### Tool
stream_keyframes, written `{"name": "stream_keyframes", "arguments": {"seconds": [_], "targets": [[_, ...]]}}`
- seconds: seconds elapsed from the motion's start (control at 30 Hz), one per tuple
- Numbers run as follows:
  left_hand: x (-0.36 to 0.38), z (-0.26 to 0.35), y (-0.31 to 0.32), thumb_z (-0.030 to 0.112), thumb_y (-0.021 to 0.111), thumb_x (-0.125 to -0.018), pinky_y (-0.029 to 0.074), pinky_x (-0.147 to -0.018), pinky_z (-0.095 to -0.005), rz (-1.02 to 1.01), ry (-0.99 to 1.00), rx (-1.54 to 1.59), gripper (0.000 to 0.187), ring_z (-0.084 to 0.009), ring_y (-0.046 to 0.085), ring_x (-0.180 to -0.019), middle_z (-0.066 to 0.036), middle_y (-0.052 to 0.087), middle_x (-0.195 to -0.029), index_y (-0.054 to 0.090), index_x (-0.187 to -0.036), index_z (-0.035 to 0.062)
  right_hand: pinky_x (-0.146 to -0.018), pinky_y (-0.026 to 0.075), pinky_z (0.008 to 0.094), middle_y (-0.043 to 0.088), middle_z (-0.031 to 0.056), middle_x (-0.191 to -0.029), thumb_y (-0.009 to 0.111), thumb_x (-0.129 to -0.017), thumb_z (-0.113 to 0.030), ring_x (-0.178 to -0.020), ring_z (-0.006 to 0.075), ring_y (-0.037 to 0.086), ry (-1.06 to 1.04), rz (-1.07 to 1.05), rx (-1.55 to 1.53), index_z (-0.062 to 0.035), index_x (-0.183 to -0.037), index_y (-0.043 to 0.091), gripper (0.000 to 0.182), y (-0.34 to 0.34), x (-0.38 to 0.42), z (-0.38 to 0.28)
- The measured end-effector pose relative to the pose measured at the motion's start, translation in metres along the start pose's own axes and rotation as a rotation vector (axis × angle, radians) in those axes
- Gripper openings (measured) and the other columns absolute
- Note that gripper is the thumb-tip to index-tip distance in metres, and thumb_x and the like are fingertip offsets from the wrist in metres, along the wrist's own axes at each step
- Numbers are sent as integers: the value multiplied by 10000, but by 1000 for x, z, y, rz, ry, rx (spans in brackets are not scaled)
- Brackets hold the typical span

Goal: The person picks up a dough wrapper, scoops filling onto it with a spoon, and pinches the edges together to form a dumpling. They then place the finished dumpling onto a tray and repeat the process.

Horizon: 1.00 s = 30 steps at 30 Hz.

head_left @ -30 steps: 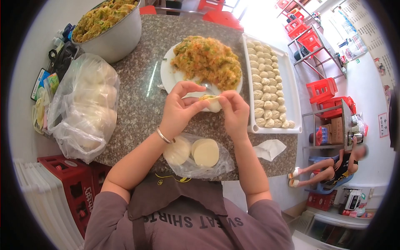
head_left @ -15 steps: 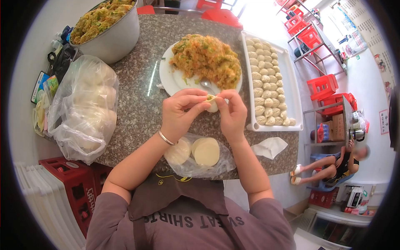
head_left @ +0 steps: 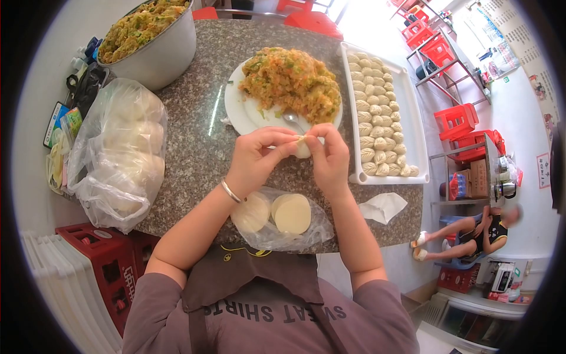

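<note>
**Small, pale, rounded dough parcel [head_left: 302, 151] under a two-handed pinch**

Head view; clock centred on the parcel, twelve at top of frame. Parcel is held off the grey-brown speckled stone tabletop [head_left: 191, 177], in front of the plate's near edge. Left hand [head_left: 259, 154]: thumb and fingers grasping the parcel's upper rim, smooth silver metal bangle [head_left: 230, 192] at the wrist. Right hand [head_left: 330, 158]: likewise grasping the rim, thumb and fingers close together; soft body bulges below.

Twelve o'clock: round white glossy plate [head_left: 236, 109] bearing a coarse, moist orange-green filling mound [head_left: 292, 82]; shiny metal spoon [head_left: 290, 117] at its near edge.

Two o'clock: white rectangular rimmed tray [head_left: 414, 135], ridged oval dumplings [head_left: 377, 121] in close rows along its left part.

Four o'clock: creased white paper piece [head_left: 382, 208].

Six o'clock: flat, matt dough discs [head_left: 293, 214] stacked on crinkled clear plastic [head_left: 318, 234].

Nine o'clock: bulky translucent plastic bag [head_left: 121, 153], pale rounded contents.

Ten o'clock: deep dull-grey metal pot [head_left: 168, 59], heaped with similar chunky mixture [head_left: 138, 29].
</note>
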<state>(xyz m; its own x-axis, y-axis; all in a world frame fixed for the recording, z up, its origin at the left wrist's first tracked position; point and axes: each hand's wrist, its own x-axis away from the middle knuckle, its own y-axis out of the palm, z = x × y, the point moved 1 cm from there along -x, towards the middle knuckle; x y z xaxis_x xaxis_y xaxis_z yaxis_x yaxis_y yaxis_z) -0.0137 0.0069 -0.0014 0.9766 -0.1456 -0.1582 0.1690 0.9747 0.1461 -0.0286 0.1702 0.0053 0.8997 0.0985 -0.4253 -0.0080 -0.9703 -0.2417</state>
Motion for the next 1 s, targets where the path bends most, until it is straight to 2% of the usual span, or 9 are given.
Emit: {"name": "stream_keyframes", "arguments": {"seconds": [0.1, 0.17, 0.27, 0.47, 0.6, 0.73, 0.8, 0.87, 1.0], "targets": [[-1, 0, 0, -4, 640, -847, 530, -806, -256, -16, -46, 97, 140, -155, 619, -954, -128, 628, -1091, 680, -979, -24, -706, 451, 312, 582, 108, -821, 621, -857, -72, -757, 235, 573, -4, -8, 0, 10, -835, 561, 103, -4, -2, -1], [0, -1, 0, -6, 640, -846, 529, -813, -258, -18, -16, 84, 141, -158, 619, -958, -127, 629, -1084, 680, -980, -23, -708, 453, 306, 589, 100, -825, 642, -843, -80, -767, 216, 580, 144, -151, 9, 6, -851, 576, 108, -11, -5, -3], [1, -1, 1, -12, 640, -845, 526, -822, -264, -13, 27, 61, 132, -161, 620, -956, -127, 632, -1074, 680, -970, -24, -705, 456, 303, 598, 98, -835, 661, -826, -78, -774, 201, 586, 14, -173, 76, 4, -848, 594, 108, -11, -9, -9], [2, -7, 3, -18, 641, -845, 527, -828, -273, 52, 11, 59, 82, -157, 621, -947, -127, 628, -1055, 657, -925, -30, -704, 470, 311, 614, 106, -838, 665, -817, -63, -768, 213, 600, -18, -58, 108, 6, -839, 626, 82, -3, -3, -12], [1, -4, 3, -26, 647, -838, 531, -821, -266, 53, 20, 52, 78, -150, 625, -916, -119, 626, -1031, 638, -915, -33, -704, 474, 308, 617, 109, -836, 658, -824, -59, -773, 217, 606, -97, -95, 156, 5, -852, 634, 74, -4, -4, -13], [1, 4, 8, -40, 661, -820, 536, -806, -258, 193, -45, 184, 97, -147, 627, -901, -112, 626, -1027, 649, -916, -34, -711, 471, 300, 618, 100, -850, 650, -833, -62, -789, 197, 604, 18, -17, 24, 10, -846, 627, 77, -4, -2, -6], [1, -3, 3, -49, 673, -803, 540, -799, -256, 117, 30, 139, 115, -150, 630, -904, -109, 630, -1024, 662, -917, -34, -713, 470, 296, 617, 95, -847, 647, -834, -59, -786, 190, 601, 55, -4, -35, 12, -845, 624, 75, -7, -3, -4], [1, -6, 2, -49, 676, -799, 540, -799, -256, 96, 48, 146, 119, -151, 631, -902, -108, 632, -1019, 666, -917, -33, -704, 464, 285, 613, 81, -816, 643, -833, -55, -766, 176, 594, 191, -110, -82, 14, -841, 618, 73, -11, -4, -2], [2, -6, 2, -37, 676, -806, 539, -786, -250, 45, 125, 76, 111, -150, 635, -894, -113, 642, -1016, 670, -916, -28, -686, 458, 280, 610, 78, -799, 646, -828, -51, -750, 172, 588, 74, -126, -54, 14, -838, 615, 73, -9, -6, -11]]}}
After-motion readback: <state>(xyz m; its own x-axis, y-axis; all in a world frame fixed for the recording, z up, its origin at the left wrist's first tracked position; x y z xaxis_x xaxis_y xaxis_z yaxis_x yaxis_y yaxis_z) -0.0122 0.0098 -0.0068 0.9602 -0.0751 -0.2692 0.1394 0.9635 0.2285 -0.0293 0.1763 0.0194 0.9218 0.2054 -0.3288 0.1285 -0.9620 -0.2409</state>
